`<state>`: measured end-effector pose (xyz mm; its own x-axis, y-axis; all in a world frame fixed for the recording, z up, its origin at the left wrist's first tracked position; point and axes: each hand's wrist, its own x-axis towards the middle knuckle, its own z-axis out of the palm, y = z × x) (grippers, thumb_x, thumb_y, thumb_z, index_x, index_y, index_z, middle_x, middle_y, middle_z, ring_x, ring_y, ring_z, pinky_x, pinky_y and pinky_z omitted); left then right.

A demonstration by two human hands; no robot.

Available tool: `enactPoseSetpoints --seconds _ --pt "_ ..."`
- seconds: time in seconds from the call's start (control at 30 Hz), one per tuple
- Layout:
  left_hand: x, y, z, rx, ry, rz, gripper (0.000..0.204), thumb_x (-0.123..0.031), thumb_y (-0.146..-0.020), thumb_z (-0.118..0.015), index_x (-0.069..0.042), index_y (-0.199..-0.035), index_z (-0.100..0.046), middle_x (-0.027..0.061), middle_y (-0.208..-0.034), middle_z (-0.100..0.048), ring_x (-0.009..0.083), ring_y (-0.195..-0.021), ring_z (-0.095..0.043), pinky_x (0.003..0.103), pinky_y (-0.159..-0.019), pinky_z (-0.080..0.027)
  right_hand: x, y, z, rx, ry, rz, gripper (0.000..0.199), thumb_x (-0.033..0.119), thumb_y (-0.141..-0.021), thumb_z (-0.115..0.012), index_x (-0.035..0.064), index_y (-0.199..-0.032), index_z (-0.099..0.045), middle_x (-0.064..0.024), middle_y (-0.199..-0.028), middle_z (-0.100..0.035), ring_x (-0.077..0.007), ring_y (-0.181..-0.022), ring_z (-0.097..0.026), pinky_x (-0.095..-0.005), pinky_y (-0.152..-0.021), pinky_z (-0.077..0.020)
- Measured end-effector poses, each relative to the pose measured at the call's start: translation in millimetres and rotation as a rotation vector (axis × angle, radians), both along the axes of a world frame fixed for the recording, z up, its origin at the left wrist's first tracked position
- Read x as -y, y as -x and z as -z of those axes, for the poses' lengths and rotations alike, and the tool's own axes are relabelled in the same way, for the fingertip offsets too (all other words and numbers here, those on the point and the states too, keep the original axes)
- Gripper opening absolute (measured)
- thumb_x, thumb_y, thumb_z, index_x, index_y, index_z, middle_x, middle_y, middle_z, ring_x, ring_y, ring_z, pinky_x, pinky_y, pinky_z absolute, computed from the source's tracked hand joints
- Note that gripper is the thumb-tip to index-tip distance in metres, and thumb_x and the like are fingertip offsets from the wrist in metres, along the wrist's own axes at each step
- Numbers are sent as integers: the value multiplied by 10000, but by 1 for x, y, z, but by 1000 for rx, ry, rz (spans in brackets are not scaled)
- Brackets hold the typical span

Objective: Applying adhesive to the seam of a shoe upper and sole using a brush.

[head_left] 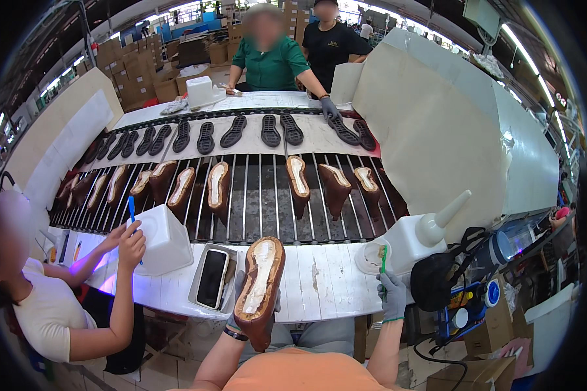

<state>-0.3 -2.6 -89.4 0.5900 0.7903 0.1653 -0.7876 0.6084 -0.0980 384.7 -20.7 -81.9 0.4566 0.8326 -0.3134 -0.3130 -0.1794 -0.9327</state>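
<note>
Brown shoe (259, 287), sole side up with its pale bottom showing, sits in the left hand (241, 306), whose fingers wrap its underside above the near edge of the white worktop (319, 280). The gloved right hand (392, 293) has its fingers closed on a green brush (383, 257), tip at a small round dish (372, 255) beside a white nozzle bottle (424, 234). Judging by this, the shoe's coating seems barely begun, if at all; more upturned shoes (298, 181) ride the roller conveyor (254, 195), and black outsoles (270, 130) lie beyond. Stacked brown cartons (134, 75) fill the far left, and a white tub (166, 238) stands near a co-worker.
</note>
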Motion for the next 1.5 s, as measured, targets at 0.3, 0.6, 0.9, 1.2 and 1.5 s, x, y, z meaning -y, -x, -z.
enactPoseSetpoints --seconds 0.3,0.6,0.9,1.2,1.5 --pt "-5 0 -6 -10 -71 50 636 -509 -933 -510 -60 -1376 -424 173 -1290 -559 323 -1103 -595 483 -948 -493 2 -6 29 1231 12 124 208 111 -763 -723 37 -958 -726 -126 -824 -695 -236 -683 -636 -354 -610 -481" --pt "-5 11 12 -139 40 -75 588 -473 -977 -445 -104 -1428 -372 105 -1377 -503 280 -1189 -544 437 -1028 -434 -10 19 -10 1539 382 -13 206 195 -800 -678 126 -992 -700 -95 -855 -633 -293 -818 -632 -429 -680 -484" --pt "4 8 -16 -1 236 -6 635 -531 -935 -491 -89 -1386 -427 133 -1283 -573 299 -1101 -594 447 -965 -475 -12 17 -14 1580 350 -37 167 226 -819 -657 147 -960 -696 -95 -853 -626 -299 -793 -634 -431 -662 -487" --pt "1 15 -15 -358 113 -153 514 -457 -967 -487 -72 -1307 -495 113 -1105 -652 240 -965 -644 405 -849 -540 -18 14 -17 1460 331 -96 197 230 -803 -659 101 -936 -728 -145 -866 -679 -311 -789 -650 -434 -677 -490" --pt "1 22 -15 -115 143 -6 512 -418 -956 -530 -62 -1322 -494 151 -1172 -636 282 -1016 -647 445 -894 -534 -7 9 4 337 91 -25 234 183 -905 -601 -3 -1012 -696 -73 -702 -673 -43 -434 -448 -199 -371 -306"
